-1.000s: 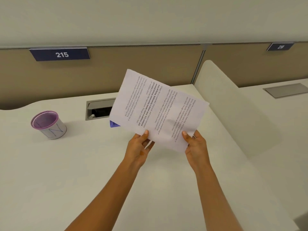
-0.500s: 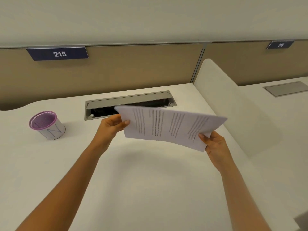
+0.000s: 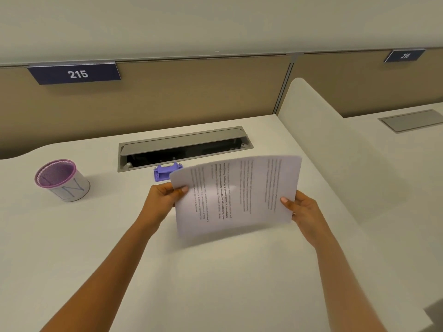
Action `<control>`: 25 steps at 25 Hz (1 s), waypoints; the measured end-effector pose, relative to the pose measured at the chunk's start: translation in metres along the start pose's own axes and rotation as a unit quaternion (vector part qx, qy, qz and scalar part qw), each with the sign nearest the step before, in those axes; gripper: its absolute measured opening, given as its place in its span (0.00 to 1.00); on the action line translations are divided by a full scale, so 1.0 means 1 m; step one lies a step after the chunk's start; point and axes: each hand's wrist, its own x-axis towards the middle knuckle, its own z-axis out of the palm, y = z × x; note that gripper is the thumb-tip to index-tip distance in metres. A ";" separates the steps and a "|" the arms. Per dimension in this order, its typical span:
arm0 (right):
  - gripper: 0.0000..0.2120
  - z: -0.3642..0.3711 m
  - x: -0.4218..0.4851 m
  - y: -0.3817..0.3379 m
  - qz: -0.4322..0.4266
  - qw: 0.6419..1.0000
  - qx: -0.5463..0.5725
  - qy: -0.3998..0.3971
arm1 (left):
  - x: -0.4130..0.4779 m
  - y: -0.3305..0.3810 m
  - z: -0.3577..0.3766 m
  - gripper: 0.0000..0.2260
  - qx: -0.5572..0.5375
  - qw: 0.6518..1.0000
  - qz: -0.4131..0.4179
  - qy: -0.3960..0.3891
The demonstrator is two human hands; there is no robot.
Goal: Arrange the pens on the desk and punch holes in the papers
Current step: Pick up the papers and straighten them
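My left hand [image 3: 163,200] and right hand [image 3: 304,212] each pinch a side edge of the papers [image 3: 237,195], held just in front of the cable hatch [image 3: 184,140]; their print is blurred. They hide part of the purple hole punch [image 3: 164,172] at the hatch's front edge. Left of the hatch stands the pen cup [image 3: 62,179]; I cannot make out its contents.
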 end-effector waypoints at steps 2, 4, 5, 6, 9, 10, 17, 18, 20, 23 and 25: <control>0.18 -0.005 0.005 -0.019 -0.007 1.000 0.025 0.004 | 0.002 0.008 0.001 0.09 -0.058 0.997 -0.032 0.026; 0.16 -0.008 0.005 -0.027 0.007 0.996 0.091 0.010 | 0.003 0.012 0.006 0.08 -0.121 0.990 -0.065 0.043; 0.16 -0.003 0.003 -0.028 0.021 0.991 0.131 0.005 | 0.002 0.013 0.010 0.06 -0.152 0.984 -0.081 0.051; 0.17 0.006 -0.001 -0.027 0.035 0.986 0.162 -0.002 | 0.001 0.013 0.015 0.04 -0.178 0.977 -0.098 0.059; 0.21 0.057 -0.012 -0.017 0.055 0.979 0.194 -0.029 | -0.004 0.004 0.035 0.04 -0.224 0.961 -0.148 0.071; 0.20 0.076 -0.015 -0.014 0.054 0.978 0.199 -0.034 | -0.005 -0.001 0.042 0.05 -0.235 0.956 -0.162 0.074; 0.13 0.135 -0.014 -0.005 0.064 0.969 0.211 0.108 | -0.013 -0.030 0.071 0.08 -0.274 0.931 -0.219 0.097; 0.13 0.135 -0.013 -0.004 0.070 0.970 0.196 0.123 | -0.014 -0.032 0.070 0.08 -0.264 0.933 -0.227 0.089; 0.12 0.131 -0.009 -0.003 0.078 0.972 0.165 0.147 | -0.010 -0.032 0.063 0.07 -0.223 0.944 -0.230 0.076; 0.11 0.119 -0.006 0.001 0.087 0.969 0.141 0.186 | 0.014 -0.025 0.040 0.08 -0.095 0.974 -0.167 0.119; 0.10 0.110 -0.004 0.004 0.093 0.966 0.137 0.199 | 0.046 -0.018 0.022 0.11 -0.068 0.964 -0.174 0.191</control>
